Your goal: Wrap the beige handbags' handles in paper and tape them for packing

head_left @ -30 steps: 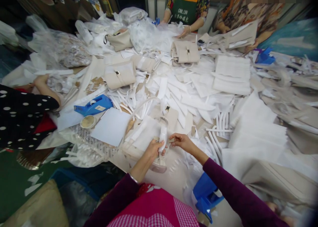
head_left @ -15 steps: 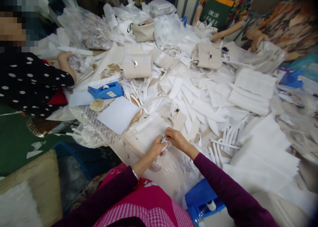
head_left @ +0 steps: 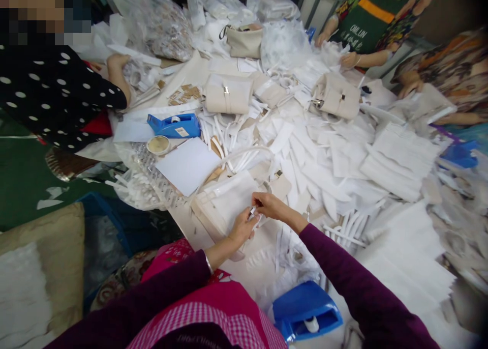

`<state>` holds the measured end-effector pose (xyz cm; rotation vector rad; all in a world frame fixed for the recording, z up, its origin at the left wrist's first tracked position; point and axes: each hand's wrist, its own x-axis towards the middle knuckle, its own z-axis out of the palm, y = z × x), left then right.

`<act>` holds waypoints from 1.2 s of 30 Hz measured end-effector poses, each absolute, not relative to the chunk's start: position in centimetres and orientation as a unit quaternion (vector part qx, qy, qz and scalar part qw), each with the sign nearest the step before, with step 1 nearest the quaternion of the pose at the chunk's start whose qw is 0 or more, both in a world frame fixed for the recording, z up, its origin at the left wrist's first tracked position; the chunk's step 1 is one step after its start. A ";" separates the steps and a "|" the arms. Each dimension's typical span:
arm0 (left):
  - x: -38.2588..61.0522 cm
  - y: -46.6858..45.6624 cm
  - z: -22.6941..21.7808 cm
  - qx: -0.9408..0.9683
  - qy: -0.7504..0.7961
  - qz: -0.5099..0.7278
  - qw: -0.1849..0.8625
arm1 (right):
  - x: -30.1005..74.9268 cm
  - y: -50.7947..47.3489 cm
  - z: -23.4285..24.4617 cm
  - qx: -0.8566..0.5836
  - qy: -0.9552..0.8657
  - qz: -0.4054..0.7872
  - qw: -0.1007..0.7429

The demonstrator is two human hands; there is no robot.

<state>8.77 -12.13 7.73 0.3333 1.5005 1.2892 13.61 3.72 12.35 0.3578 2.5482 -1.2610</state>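
Observation:
My left hand (head_left: 241, 228) and my right hand (head_left: 269, 206) meet over the near edge of a cream handbag (head_left: 224, 201) that lies wrapped in white paper in front of me. Both hands pinch the same small white strip (head_left: 252, 214) at the bag's handle. The fingers of each hand are closed on it. A white handle loop (head_left: 244, 153) arcs up behind the bag.
White paper strips and sheets (head_left: 328, 155) cover the table. A blue tape dispenser (head_left: 175, 125) and a tape roll (head_left: 158, 144) lie to the left, another blue dispenser (head_left: 305, 311) near me. Wrapped cream bags (head_left: 227, 93) (head_left: 337, 95) sit further back. Other people work at the left and far side.
The view has swung left and down. My right hand came in to meet my left on the white strip, which now looks shorter and bunched between the fingers.

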 end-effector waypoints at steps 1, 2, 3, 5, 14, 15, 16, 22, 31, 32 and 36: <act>8.8 -12.1 7.7 0.138 0.629 0.544 0.537 | 13.3 3.9 12.6 0.115 0.879 -0.434 0.158; 8.8 -12.2 7.8 0.138 0.628 0.546 0.537 | 13.0 4.1 12.8 0.106 0.879 -0.430 0.178; 8.8 -12.2 7.9 0.139 0.627 0.547 0.537 | 12.6 4.2 13.1 0.096 0.879 -0.424 0.196; 8.7 -12.3 8.0 0.142 0.627 0.548 0.535 | 11.9 4.5 13.4 0.075 0.883 -0.405 0.226; 8.8 -12.0 8.1 0.119 0.654 0.533 0.523 | 9.3 3.4 12.5 0.082 0.912 -0.273 0.294; 8.8 -12.0 8.0 0.110 0.657 0.533 0.522 | 9.4 3.1 12.6 0.084 0.921 -0.258 0.280; 8.8 -11.9 7.9 0.101 0.657 0.534 0.522 | 9.7 2.7 12.6 0.084 0.929 -0.247 0.262; 8.7 -11.5 8.3 0.050 0.634 0.556 0.535 | 14.4 1.4 12.0 0.048 0.962 -0.226 0.144; 8.0 -11.8 9.4 0.027 0.603 0.565 0.562 | 19.1 1.5 9.4 -0.010 0.950 -0.303 -0.070; 7.9 -11.8 9.4 0.028 0.599 0.565 0.567 | 19.3 1.4 9.3 -0.004 0.947 -0.312 -0.079; 7.9 -11.7 9.5 0.040 0.589 0.570 0.571 | 19.7 0.7 8.8 0.039 0.926 -0.351 -0.133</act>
